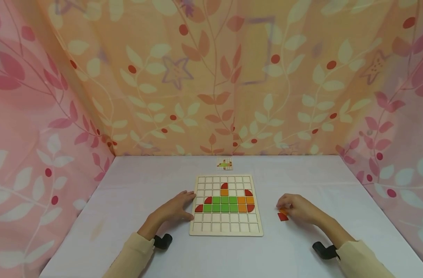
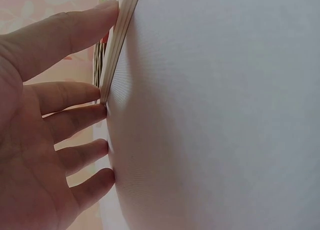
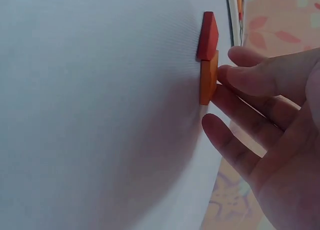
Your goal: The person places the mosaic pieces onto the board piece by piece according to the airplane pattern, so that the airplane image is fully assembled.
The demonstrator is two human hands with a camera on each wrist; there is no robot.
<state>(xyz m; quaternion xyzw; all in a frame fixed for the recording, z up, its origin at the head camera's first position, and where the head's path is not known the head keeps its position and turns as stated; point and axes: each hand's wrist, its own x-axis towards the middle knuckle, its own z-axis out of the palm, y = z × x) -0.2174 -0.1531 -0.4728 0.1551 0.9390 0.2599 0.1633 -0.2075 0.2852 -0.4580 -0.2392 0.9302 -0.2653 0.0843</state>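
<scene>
A wooden grid board [image 1: 226,227] lies in the middle of the white table, bearing green square tiles [image 1: 225,204], orange tiles [image 1: 241,208] and red rounded tiles [image 1: 199,209]. My left hand [image 1: 176,206] rests at its left edge, fingers spread, thumb and index fingertip touching the rim in the left wrist view. To the right of the board, my right hand [image 1: 296,207] is over an orange tile [image 3: 206,82], its fingertips at that tile's far side. A red tile [image 3: 208,37] lies against the orange one. Its fingers are loosely bent; no pinch on the tile shows.
Behind the board lies a small card [image 1: 224,164] with a printed coloured grid pattern. Floral cloth walls [image 1: 211,77] enclose the table [image 1: 128,185] at the back and both sides. A black wrist mount [image 1: 324,250] sits under each forearm.
</scene>
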